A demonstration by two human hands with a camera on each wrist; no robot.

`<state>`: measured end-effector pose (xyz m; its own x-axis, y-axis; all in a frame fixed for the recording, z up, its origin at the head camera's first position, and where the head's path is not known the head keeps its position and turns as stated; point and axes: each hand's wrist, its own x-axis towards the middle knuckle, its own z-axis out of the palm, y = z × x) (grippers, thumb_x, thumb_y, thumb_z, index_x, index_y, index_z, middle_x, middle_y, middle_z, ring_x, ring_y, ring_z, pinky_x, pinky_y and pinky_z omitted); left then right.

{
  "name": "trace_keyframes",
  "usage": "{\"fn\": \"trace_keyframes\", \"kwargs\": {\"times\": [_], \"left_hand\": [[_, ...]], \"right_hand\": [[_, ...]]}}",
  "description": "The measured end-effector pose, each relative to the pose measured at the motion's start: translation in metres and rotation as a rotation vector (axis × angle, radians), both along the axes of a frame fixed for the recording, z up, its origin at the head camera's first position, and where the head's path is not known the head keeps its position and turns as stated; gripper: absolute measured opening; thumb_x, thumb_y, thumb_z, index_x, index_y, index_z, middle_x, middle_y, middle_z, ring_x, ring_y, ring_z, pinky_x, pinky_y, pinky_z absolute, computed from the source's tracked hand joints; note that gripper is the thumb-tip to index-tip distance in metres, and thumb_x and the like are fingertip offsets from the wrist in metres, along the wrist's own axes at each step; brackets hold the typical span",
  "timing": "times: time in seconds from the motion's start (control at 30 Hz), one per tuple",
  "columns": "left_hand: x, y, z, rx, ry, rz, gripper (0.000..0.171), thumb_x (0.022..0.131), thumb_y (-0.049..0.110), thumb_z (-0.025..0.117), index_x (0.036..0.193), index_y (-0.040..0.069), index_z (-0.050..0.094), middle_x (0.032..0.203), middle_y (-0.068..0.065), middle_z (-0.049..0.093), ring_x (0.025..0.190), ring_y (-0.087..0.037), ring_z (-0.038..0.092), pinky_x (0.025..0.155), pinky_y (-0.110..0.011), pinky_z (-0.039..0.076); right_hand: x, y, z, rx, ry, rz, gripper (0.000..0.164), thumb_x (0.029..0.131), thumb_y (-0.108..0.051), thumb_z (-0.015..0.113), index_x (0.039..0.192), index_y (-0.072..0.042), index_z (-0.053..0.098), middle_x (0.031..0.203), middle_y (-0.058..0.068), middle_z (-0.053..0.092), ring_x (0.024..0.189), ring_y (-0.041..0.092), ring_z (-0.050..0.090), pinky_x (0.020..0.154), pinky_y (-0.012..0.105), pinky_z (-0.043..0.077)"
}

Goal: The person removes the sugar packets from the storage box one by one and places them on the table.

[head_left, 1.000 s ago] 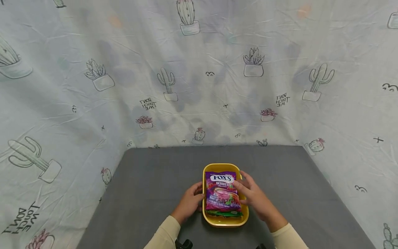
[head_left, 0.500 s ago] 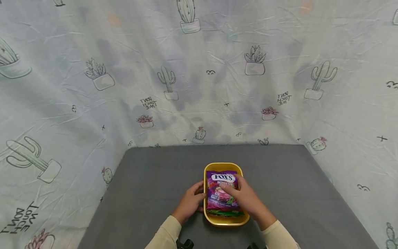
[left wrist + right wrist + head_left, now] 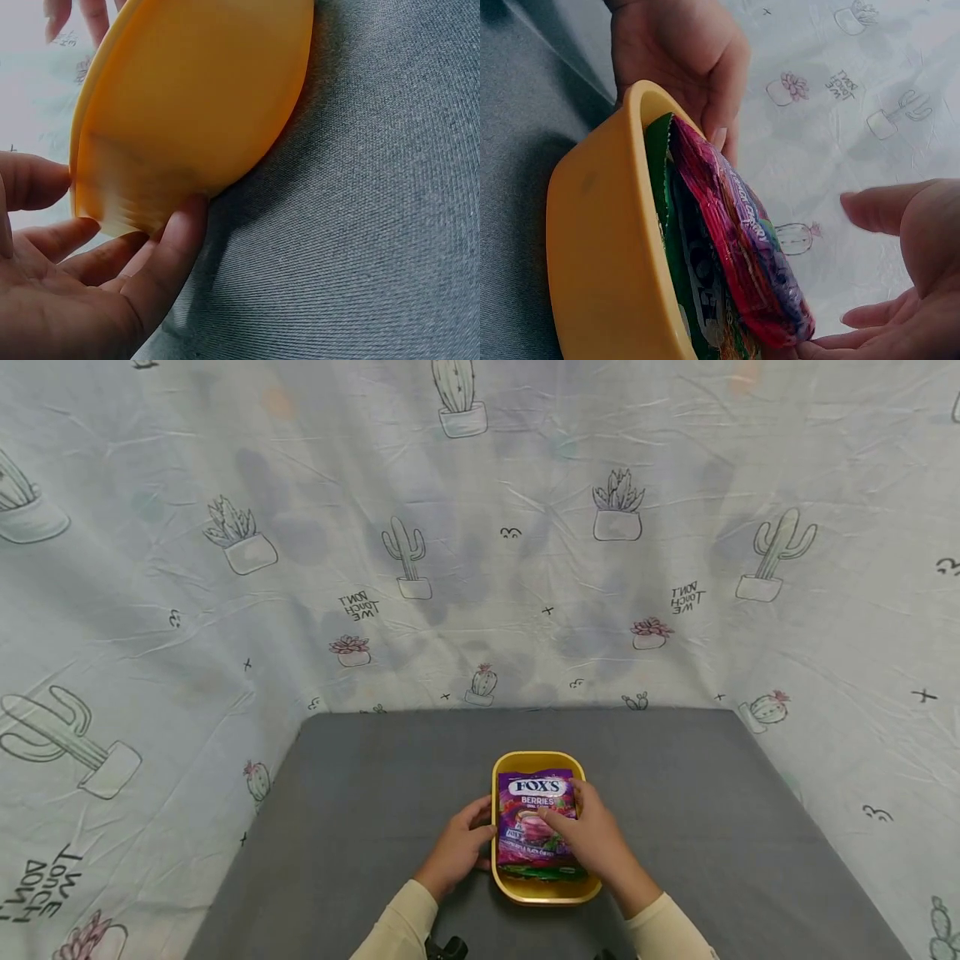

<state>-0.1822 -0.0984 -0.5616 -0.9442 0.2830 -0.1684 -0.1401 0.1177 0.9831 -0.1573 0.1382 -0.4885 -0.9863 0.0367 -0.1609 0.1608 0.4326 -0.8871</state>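
A yellow tub (image 3: 543,895) holds a purple-and-pink Fox's Berries candy bag (image 3: 528,839), face up, over a green packet (image 3: 696,277). My left hand (image 3: 456,847) rests against the tub's left side; in the left wrist view its fingers (image 3: 176,240) are spread on the outer wall with one fingertip at the rim. My right hand (image 3: 600,839) reaches over the right rim. Its thumb (image 3: 881,210) stands apart above the bag in the right wrist view, while the fingers (image 3: 870,315) lie right at the bag's edge.
The tub stands on a grey cloth-covered table (image 3: 390,777). A white sheet (image 3: 480,585) with cactus drawings hangs behind and along both sides. Part of a black wrist mount (image 3: 447,947) shows beneath my left sleeve.
My right hand has moved left and inward, its thumb now over the bag's front and its fingers inside the right rim. The left hand stays at the tub's side.
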Motion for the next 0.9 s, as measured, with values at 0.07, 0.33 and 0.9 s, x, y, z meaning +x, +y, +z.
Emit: {"fn": "trace_keyframes", "kwargs": {"times": [0.07,0.33,0.9], "left_hand": [[0.001,0.000,0.000,-0.002,0.001,0.000,0.059,0.108,0.018,0.065,0.163,0.003,0.047,0.153,-0.021,0.057,0.123,-0.038,0.062,0.071,-0.046,0.064],[0.002,-0.001,0.002,-0.003,-0.001,0.000,0.062,0.108,0.019,0.066,0.164,0.004,0.045,0.156,-0.021,0.055,0.127,-0.040,0.061,0.072,-0.046,0.064],[0.001,-0.003,0.000,0.027,-0.029,-0.014,0.064,0.109,0.021,0.065,0.166,0.006,0.042,0.156,-0.023,0.054,0.131,-0.044,0.060,0.079,-0.050,0.064]], "right_hand": [[0.000,0.001,0.001,-0.001,0.003,-0.006,0.085,0.104,-0.032,0.077,0.163,0.008,0.031,0.150,0.035,0.053,0.125,0.046,0.064,0.102,0.065,0.052],[-0.006,0.005,0.003,0.004,-0.032,-0.010,0.080,0.103,-0.025,0.079,0.159,0.012,0.037,0.128,0.026,0.065,0.102,0.031,0.070,0.093,0.060,0.059],[-0.009,0.004,-0.008,-0.034,-0.037,0.002,0.076,0.099,-0.011,0.078,0.161,0.004,0.036,0.133,0.029,0.060,0.103,0.036,0.070,0.086,0.059,0.061]]}}
